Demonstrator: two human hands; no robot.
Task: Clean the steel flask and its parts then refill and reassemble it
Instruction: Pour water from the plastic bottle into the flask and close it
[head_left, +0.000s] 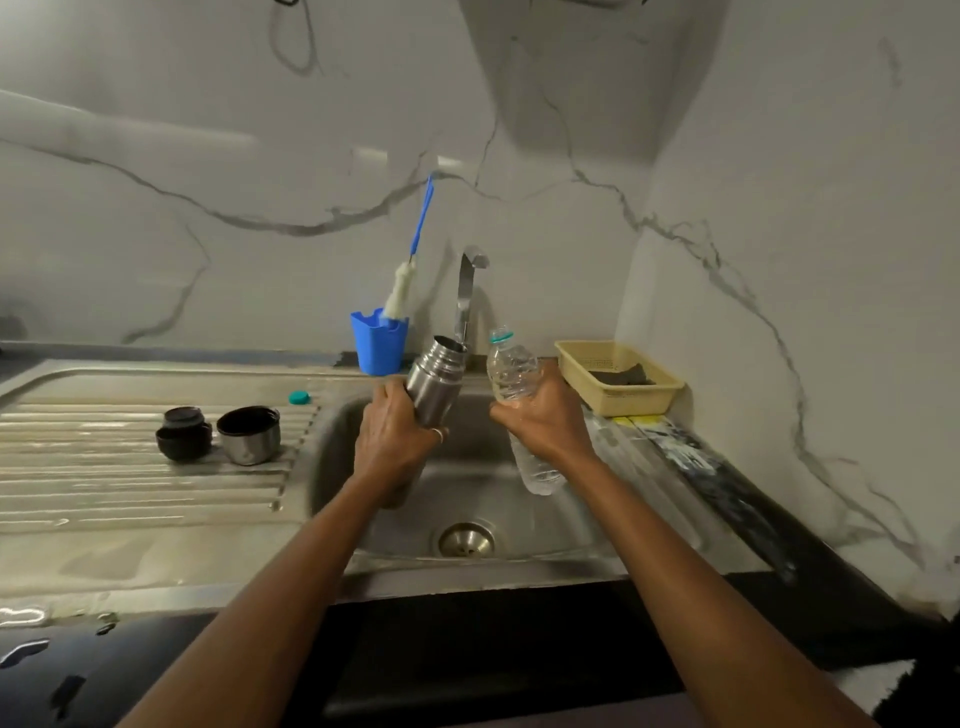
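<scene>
At centre frame, the left hand (395, 436) closes its grip round the smooth, cylindrical steel flask (434, 382). The right hand (545, 415) grips a crinkled clear plastic bottle (511, 371) above the steel sink (550, 519).

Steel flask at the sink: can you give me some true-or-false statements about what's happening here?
1. The left hand grips the silver steel flask above the steel sink. True.
2. The clear plastic bottle in the right hand is capped. False: its mouth is open, and a small teal cap lies on the draining board.
3. The white bottle brush with a blue handle stands in the blue plastic cup. True.
4. The steel cup lid is screwed onto the flask. False: it stands on the draining board beside a black stopper.
</scene>
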